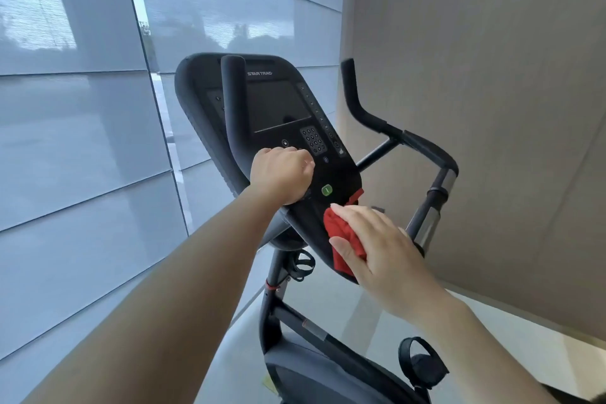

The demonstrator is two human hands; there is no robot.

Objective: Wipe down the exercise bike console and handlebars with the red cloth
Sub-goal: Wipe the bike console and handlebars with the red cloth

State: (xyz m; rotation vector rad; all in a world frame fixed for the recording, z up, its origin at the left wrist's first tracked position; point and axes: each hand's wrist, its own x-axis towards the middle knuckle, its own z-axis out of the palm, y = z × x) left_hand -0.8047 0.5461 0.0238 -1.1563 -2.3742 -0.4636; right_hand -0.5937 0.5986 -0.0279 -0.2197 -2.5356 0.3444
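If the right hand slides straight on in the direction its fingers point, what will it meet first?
Probably the green button on the console: the right hand, flat on the red cloth, points up-left at it. Further along is the left hand, gripping the left handlebar.

My left hand (pixel 282 174) grips the left handlebar (pixel 232 98) in front of the console (pixel 278 105). My right hand (pixel 380 239) presses the red cloth (pixel 341 229) flat against the console's lower right edge.

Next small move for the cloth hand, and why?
Probably slide the right hand with the red cloth up the console toward the green button: the cloth sits at the lower right corner, while the left hand grips the left handlebar.
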